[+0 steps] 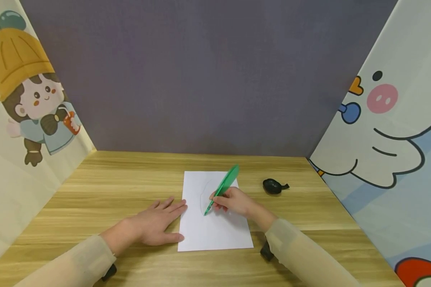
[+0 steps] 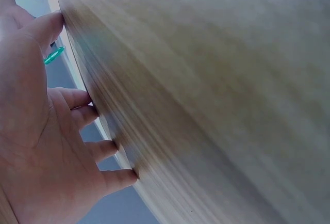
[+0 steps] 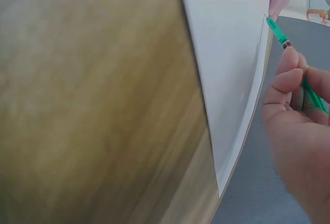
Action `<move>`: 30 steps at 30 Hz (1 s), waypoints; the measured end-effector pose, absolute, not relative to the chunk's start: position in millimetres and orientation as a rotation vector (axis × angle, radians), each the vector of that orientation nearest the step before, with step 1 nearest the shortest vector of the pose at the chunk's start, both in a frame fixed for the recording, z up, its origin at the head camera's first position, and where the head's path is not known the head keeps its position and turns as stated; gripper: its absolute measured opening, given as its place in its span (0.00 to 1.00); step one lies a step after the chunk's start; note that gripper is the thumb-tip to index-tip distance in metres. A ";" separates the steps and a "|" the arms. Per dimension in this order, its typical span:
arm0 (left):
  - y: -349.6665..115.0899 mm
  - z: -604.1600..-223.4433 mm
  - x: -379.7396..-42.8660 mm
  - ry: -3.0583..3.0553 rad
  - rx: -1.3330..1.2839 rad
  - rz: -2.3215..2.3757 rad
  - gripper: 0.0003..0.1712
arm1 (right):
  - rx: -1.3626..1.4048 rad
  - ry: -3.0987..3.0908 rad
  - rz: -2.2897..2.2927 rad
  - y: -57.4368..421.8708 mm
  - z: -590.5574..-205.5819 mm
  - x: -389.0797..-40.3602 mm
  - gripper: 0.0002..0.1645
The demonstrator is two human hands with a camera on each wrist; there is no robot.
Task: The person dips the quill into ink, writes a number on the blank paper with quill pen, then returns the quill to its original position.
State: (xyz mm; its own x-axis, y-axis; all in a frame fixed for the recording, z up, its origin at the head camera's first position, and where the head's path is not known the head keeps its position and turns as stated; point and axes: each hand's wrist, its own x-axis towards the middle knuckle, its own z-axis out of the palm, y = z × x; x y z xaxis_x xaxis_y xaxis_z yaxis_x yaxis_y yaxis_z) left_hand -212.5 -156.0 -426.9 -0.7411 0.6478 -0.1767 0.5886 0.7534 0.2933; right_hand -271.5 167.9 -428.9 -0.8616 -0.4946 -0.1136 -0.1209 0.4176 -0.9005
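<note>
A sheet of white paper (image 1: 215,237) lies on the wooden table, with a thin, faint curved line (image 1: 200,201) drawn on its upper half. My right hand (image 1: 238,202) pinches a green pen (image 1: 227,181) with a broad, feather-shaped top. Its tip points down at the paper, at the lower end of the line. In the right wrist view, thumb and fingers close round the green barrel (image 3: 278,31). My left hand (image 1: 154,224) lies flat with fingers spread, fingertips and thumb tip at the sheet's left edge. From the left wrist, its palm (image 2: 46,146) shows, fingers straight.
A small black oval object (image 1: 272,186) with a short tail lies right of the paper. A grey panel (image 1: 201,79) stands behind the table, and cartoon-printed walls (image 1: 391,151) flank both sides. Dark wrist devices (image 1: 267,252) show under the sleeves.
</note>
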 end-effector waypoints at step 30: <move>-156.0 -424.9 -210.7 2.676 0.960 0.334 0.56 | -0.525 2.299 -1.423 181.6 -428.4 -262.0 0.18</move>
State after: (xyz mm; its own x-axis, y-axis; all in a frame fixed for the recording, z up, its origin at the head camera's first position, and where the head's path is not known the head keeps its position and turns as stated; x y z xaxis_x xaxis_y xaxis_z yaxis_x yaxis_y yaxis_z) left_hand -210.7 -156.0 -424.9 -0.7409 0.6469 -0.1806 0.5826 0.7528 0.3062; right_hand -262.0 181.6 -428.4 -0.8562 -0.5012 -0.1257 -0.1111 0.4161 -0.9025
